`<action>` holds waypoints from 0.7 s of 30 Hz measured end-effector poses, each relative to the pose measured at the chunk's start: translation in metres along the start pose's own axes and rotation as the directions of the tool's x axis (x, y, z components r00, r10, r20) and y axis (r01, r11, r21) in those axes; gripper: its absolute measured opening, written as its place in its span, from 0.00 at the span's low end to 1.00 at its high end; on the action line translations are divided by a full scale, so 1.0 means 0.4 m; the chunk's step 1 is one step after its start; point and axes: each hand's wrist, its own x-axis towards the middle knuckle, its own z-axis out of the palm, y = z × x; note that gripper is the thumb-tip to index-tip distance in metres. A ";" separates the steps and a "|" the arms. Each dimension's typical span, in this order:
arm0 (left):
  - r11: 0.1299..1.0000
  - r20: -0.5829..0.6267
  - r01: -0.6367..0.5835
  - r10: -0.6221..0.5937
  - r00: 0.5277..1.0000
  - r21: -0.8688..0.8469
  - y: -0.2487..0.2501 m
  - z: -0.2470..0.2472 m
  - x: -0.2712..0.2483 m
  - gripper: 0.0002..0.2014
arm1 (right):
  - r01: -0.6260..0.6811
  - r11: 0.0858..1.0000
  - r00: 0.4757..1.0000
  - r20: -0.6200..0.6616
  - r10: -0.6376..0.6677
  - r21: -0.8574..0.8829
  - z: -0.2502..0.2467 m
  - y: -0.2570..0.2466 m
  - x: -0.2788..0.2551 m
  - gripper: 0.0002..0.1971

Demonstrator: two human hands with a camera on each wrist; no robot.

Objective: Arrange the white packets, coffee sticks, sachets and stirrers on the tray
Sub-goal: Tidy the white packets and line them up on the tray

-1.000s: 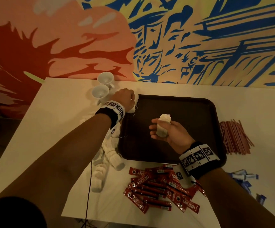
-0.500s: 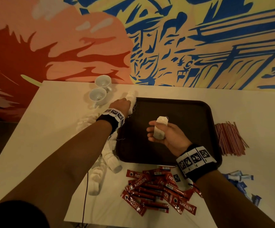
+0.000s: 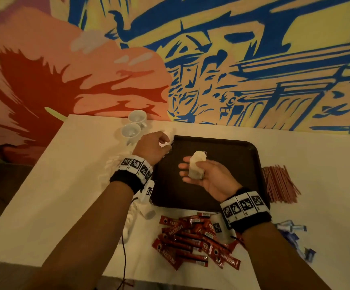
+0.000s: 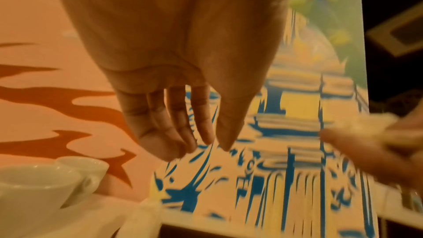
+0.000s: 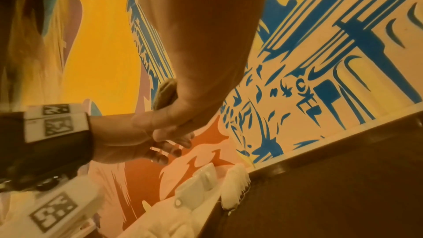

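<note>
My right hand holds a white packet over the dark tray. My left hand hangs loose. The white counter meets a painted wall.

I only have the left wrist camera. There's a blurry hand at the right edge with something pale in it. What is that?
Observer: In the head view that is the right hand, palm up over the tray, with its thumb pinning a white packet against its fingers.
Operator: Where are the coffee sticks?
Observer: The coffee sticks lie in a red pile on the table, just off the tray's near edge.
Operator: And the stirrers?
Observer: The stirrers lie in a loose bundle on the table, right of the tray.
</note>
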 end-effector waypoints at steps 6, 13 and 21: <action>0.886 0.056 -0.013 0.044 0.997 -0.463 0.103 -0.083 -0.224 0.04 | 0.110 0.992 0.994 0.026 -0.109 -0.064 0.037 0.023 -0.102 0.13; 0.760 0.075 0.089 -0.054 0.996 -0.644 0.138 -0.052 -0.448 0.05 | 0.175 0.984 0.980 -0.094 -0.175 -0.005 0.061 0.101 -0.205 0.13; 0.667 0.108 0.128 -0.071 0.992 -0.734 0.124 -0.037 -0.562 0.11 | 0.219 0.966 0.974 -0.032 -0.225 -0.136 0.087 0.166 -0.272 0.07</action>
